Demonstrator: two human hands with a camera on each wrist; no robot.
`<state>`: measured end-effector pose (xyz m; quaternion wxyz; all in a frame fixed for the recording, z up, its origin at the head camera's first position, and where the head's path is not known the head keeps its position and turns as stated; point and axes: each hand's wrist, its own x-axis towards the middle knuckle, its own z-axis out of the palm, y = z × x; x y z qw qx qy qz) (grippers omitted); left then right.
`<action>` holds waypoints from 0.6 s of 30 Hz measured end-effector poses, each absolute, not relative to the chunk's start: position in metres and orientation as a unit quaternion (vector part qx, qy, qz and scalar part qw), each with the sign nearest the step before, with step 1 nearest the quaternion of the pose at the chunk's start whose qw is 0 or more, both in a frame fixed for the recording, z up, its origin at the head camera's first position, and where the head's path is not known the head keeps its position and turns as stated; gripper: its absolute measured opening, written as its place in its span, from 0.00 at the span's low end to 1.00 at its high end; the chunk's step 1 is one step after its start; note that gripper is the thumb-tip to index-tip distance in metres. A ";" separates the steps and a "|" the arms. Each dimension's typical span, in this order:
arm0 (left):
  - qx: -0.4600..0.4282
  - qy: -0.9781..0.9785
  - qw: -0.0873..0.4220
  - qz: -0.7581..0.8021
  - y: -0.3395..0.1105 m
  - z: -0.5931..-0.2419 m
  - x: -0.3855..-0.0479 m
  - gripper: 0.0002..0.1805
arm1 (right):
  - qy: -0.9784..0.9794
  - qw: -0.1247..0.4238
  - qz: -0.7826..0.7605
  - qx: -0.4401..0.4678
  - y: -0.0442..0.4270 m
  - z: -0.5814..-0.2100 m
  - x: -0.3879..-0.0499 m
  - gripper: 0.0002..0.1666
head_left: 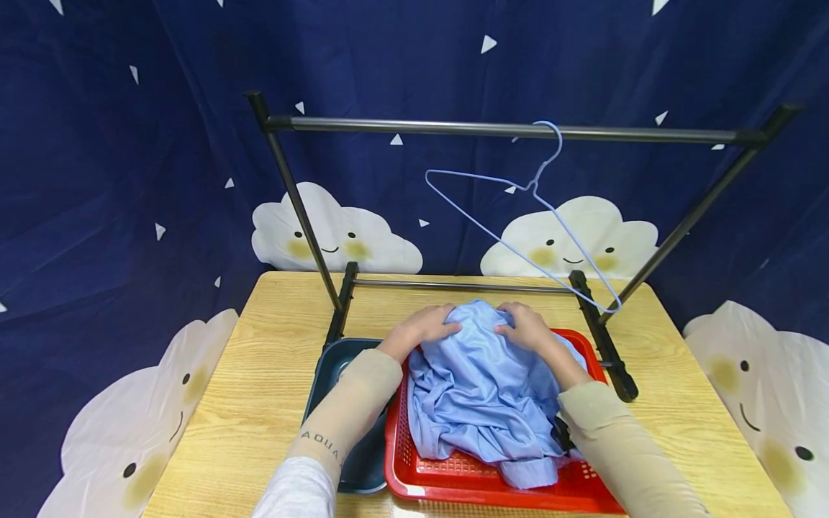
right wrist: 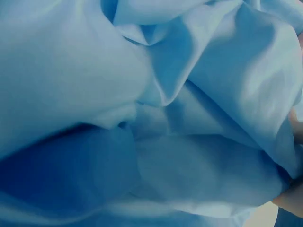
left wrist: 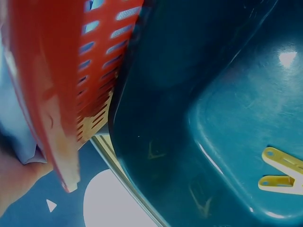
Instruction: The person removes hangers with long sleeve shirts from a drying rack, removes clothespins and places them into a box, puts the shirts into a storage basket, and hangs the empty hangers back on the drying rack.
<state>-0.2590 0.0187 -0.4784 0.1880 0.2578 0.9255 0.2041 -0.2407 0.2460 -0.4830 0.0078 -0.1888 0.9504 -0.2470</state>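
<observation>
A crumpled light blue shirt (head_left: 482,388) lies heaped in a red plastic basket (head_left: 447,492), with a cuff-like edge hanging toward the near rim. At the far side of the heap, my left hand (head_left: 429,325) grips the cloth from the left. Opposite it, my right hand (head_left: 524,328) grips the same shirt from the right. Folds of the cloth (right wrist: 203,109) fill the right wrist view, where only parts of fingers show at the right edge. In the left wrist view, part of my hand (left wrist: 16,179) appears beyond the red rim. Some fingertips are hidden by fabric.
A light blue hanger (head_left: 535,186) hangs from the metal bar (head_left: 414,127) of a rack standing on the wooden table (head_left: 246,403). Left of the basket sits a dark teal bin (head_left: 365,460), holding a yellow clothespin (left wrist: 284,162). A dark blue curtain (head_left: 388,65) hangs behind.
</observation>
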 end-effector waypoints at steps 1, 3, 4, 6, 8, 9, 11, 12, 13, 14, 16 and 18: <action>0.262 0.926 0.183 0.203 0.019 -0.478 -0.259 0.29 | 0.950 0.004 -0.250 -0.188 0.245 -0.482 -0.240 0.20; 0.267 0.926 0.175 0.203 0.020 -0.478 -0.258 0.29 | 0.950 -0.004 -0.251 -0.188 0.242 -0.482 -0.239 0.17; 0.268 0.926 0.173 0.202 0.021 -0.478 -0.258 0.29 | 0.950 -0.008 -0.250 -0.187 0.240 -0.482 -0.238 0.15; 0.267 0.927 0.169 0.201 0.022 -0.477 -0.257 0.29 | 0.951 -0.018 -0.244 -0.191 0.238 -0.483 -0.236 0.13; 0.265 0.928 0.168 0.200 0.023 -0.477 -0.256 0.29 | 0.951 -0.034 -0.234 -0.197 0.236 -0.484 -0.234 0.12; 0.265 0.928 0.167 0.201 0.023 -0.477 -0.256 0.28 | 0.952 -0.044 -0.230 -0.200 0.235 -0.485 -0.234 0.11; 0.267 0.928 0.161 0.203 0.024 -0.477 -0.255 0.27 | 0.951 -0.065 -0.225 -0.204 0.234 -0.487 -0.232 0.11; 0.268 0.928 0.158 0.204 0.024 -0.478 -0.255 0.26 | 0.950 -0.075 -0.223 -0.207 0.233 -0.488 -0.232 0.11; 0.271 0.928 0.153 0.205 0.025 -0.478 -0.255 0.25 | 0.949 -0.083 -0.223 -0.208 0.232 -0.489 -0.231 0.11; 0.274 0.928 0.146 0.206 0.025 -0.479 -0.255 0.24 | 0.948 -0.090 -0.223 -0.209 0.232 -0.490 -0.231 0.11; 0.277 0.929 0.130 0.209 0.026 -0.480 -0.255 0.21 | 0.946 -0.100 -0.225 -0.212 0.231 -0.490 -0.229 0.11; 0.281 0.929 0.109 0.213 0.026 -0.481 -0.254 0.18 | 0.944 -0.107 -0.227 -0.216 0.230 -0.490 -0.227 0.11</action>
